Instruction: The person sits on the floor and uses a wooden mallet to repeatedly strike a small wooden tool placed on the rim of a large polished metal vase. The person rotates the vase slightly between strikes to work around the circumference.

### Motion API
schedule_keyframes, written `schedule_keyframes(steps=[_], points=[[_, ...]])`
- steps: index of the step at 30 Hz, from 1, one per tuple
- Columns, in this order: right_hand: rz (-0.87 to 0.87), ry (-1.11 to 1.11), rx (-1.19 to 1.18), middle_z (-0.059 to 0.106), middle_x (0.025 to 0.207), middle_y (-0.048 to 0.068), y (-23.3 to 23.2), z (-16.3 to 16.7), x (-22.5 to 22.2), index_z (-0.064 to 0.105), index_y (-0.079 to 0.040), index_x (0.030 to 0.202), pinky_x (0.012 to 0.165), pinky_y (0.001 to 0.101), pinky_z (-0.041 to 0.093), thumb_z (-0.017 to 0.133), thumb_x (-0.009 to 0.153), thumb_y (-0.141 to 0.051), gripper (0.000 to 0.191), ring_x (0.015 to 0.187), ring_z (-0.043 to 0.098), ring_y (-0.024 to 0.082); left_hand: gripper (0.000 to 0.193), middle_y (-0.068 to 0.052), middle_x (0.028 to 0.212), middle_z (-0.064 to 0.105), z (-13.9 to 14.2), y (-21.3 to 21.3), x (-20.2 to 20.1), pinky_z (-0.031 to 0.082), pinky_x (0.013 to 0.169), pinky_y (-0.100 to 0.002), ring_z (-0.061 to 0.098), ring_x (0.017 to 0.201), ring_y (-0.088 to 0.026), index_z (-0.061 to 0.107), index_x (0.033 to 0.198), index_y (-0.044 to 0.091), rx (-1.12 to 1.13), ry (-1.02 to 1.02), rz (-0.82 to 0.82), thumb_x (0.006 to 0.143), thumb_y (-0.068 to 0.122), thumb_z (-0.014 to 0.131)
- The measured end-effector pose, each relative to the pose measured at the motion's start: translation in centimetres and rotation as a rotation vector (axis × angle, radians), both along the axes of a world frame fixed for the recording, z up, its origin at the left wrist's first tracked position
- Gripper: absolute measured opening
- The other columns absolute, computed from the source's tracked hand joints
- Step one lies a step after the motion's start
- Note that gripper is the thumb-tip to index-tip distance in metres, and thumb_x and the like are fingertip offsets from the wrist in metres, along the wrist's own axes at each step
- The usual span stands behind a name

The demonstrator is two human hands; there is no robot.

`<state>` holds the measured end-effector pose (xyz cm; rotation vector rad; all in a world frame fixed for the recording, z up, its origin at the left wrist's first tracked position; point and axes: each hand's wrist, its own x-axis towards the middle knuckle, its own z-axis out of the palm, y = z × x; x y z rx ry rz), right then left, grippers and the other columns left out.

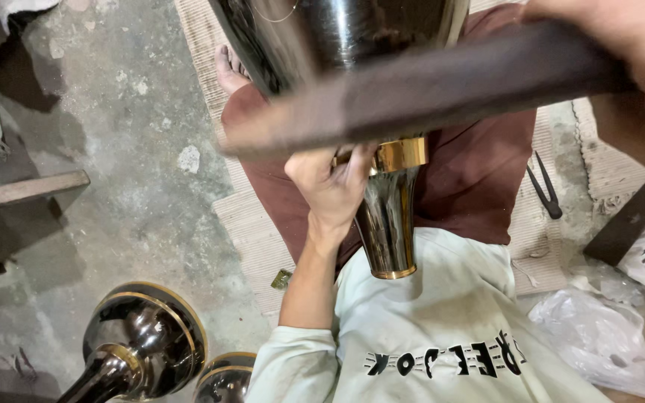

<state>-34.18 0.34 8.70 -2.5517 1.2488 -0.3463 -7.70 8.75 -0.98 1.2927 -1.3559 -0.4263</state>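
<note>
1 left hand [331,183] clamped on vase [387,224] stem, right hand [621,45] gripping 1 stick [427,86] (blurred), 2 vases [143,339] aside

Left hand [331,181] grips the dark polished metal vase [387,224] at its gold band, fingers wrapped round the neck; vase base rests against the pale shirt. Right hand [621,67] holds a dark flat bar [419,93] across the vase body (bar blurred). Similar vases [139,345] on the concrete floor [136,149], lower left.
</note>
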Motion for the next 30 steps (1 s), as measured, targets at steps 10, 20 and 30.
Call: schedule_keyframes(steps=[10,20,30], points=[[-0.068,-0.045,0.057,0.065,0.108,0.018,1.0,0.9,-3.0,0.056,0.001,0.130,0.090,0.0372,0.054,0.062,0.081,0.017,0.052,0.102,0.068,0.031,0.027,-0.007,0.086,0.069,4.2,-3.1,1.4,0.057,0.067,-0.031,0.072,0.075,-0.019,0.066,0.116,0.003,0.097,-0.030,-0.345,0.091,-0.002,0.075],[-0.408,-0.387,0.338,0.056,0.099,0.007,6.4,-2.2,-5.9,0.051,0.001,0.133,0.073,0.0297,0.048,0.054,0.099,0.009,0.035,0.081,0.058,0.016,0.034,-0.013,0.101,0.072,5.8,-6.2,2.6,0.058,0.078,-0.037,0.073,0.090,-0.034,0.065,0.126,0.008,0.133,-0.277,-0.707,0.097,0.013,0.082],[-0.502,-0.355,0.078,0.072,0.105,0.015,11.2,-6.4,-5.3,0.062,0.001,0.118,0.083,0.0284,0.053,0.073,0.104,0.004,0.018,0.088,0.068,0.019,0.036,-0.020,0.085,0.070,6.6,-8.6,2.3,0.053,0.069,-0.044,0.068,0.076,-0.039,0.069,0.125,0.003,0.214,-0.367,-0.947,0.092,0.010,0.080]])
